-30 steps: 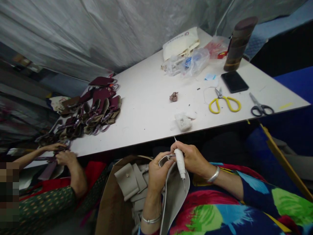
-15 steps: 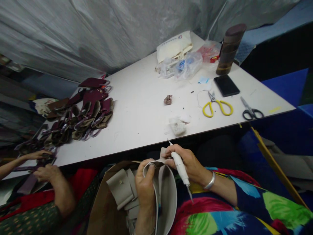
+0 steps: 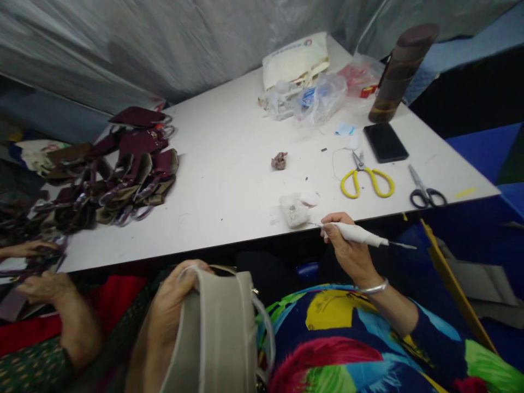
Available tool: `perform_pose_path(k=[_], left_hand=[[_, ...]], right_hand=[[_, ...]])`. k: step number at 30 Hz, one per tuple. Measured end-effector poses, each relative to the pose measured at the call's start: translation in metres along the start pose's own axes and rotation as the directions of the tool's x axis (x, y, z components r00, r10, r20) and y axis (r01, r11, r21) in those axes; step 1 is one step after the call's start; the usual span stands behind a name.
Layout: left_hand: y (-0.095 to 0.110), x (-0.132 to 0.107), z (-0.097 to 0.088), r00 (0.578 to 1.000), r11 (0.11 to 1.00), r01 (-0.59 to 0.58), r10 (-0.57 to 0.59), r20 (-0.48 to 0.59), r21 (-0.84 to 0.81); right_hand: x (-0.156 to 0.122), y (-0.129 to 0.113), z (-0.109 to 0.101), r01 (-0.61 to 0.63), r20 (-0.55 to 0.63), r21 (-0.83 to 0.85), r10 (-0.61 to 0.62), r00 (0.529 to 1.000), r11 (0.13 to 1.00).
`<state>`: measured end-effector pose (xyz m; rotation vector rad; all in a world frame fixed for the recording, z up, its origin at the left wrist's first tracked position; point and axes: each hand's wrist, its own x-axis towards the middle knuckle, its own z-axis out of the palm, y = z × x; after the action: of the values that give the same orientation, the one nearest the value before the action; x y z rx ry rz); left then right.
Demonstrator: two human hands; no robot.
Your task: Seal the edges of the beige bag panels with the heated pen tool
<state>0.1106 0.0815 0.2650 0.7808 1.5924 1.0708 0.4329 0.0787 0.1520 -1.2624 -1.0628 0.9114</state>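
Observation:
My left hand (image 3: 174, 297) grips the top edge of a beige handbag (image 3: 229, 333), its side facing me and a handle loop hanging at the right. In my right hand (image 3: 346, 245) is a thin-tipped tool with a white wrapped handle (image 3: 362, 234) and a metal point at each end. Its left tip reaches a small whitish block (image 3: 295, 212) near the table's front edge; whether it touches is too blurred to tell. Beyond lie yellow-handled scissors (image 3: 366, 177) and black-handled scissors (image 3: 426, 191).
Maroon handbags (image 3: 141, 139) are piled on the white table (image 3: 221, 164) at left. A co-worker's hands (image 3: 45, 286) work beside them. A crumpled brown scrap (image 3: 279, 161), a phone (image 3: 386, 142), a dark bottle (image 3: 403, 73), plastic bags (image 3: 321, 98) and a cloth bag (image 3: 295, 63) lie on the table.
My right hand has moved away from the bag, up and right, turning the tool level with its tip at the whitish block. My left hand has shifted left and turned the bag.

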Motion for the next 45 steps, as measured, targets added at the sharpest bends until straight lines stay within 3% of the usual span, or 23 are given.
perform_pose_path(k=[2,5,8,14,18,23,31,37,39,42,45], left_hand=[[-0.022,0.004,0.041,0.984,0.997,0.081,-0.080,0.159,-0.001],[-0.061,0.008,0.099,0.948,0.988,0.148,-0.132,0.290,-0.034],[-0.083,0.010,0.128,0.927,0.992,0.117,-0.123,0.353,0.038],[-0.077,0.010,0.124,0.918,0.972,-0.077,-0.018,0.395,0.223],[-0.080,0.005,0.131,0.924,0.934,-0.167,0.037,0.381,0.316],[-0.083,0.007,0.138,0.913,0.928,-0.158,0.008,0.408,0.337],[-0.080,0.013,0.136,0.909,0.933,-0.106,-0.049,0.414,0.344],[-0.079,0.012,0.134,0.914,0.926,-0.095,-0.065,0.401,0.366],[-0.079,0.010,0.134,0.907,0.925,-0.099,-0.067,0.415,0.365],[-0.081,0.010,0.134,0.893,0.926,-0.117,-0.061,0.446,0.360],[-0.083,0.011,0.134,0.884,0.923,-0.138,-0.049,0.465,0.360]], right_hand=[[0.008,0.001,0.000,0.015,-0.015,-0.024,-0.015,1.000,1.000],[0.017,0.001,0.000,0.053,-0.005,-0.106,-0.054,0.999,0.993],[0.024,-0.001,-0.001,0.120,-0.001,-0.180,-0.122,0.993,0.976],[0.030,0.003,0.000,0.189,0.024,-0.242,-0.189,0.982,0.952],[0.032,0.005,0.003,0.208,0.042,-0.249,-0.204,0.978,0.946],[0.034,0.005,0.006,0.260,0.075,-0.264,-0.249,0.966,0.929],[0.037,0.008,0.009,0.217,0.111,-0.258,-0.195,0.975,0.941],[0.031,0.001,0.003,0.162,0.031,-0.182,-0.159,0.987,0.970],[0.026,-0.003,0.000,0.083,0.122,-0.061,-0.075,0.990,0.995],[0.017,-0.005,-0.003,-0.053,0.314,0.060,0.032,0.949,0.997],[0.009,-0.001,-0.004,-0.099,0.337,0.069,0.071,0.939,0.993]])
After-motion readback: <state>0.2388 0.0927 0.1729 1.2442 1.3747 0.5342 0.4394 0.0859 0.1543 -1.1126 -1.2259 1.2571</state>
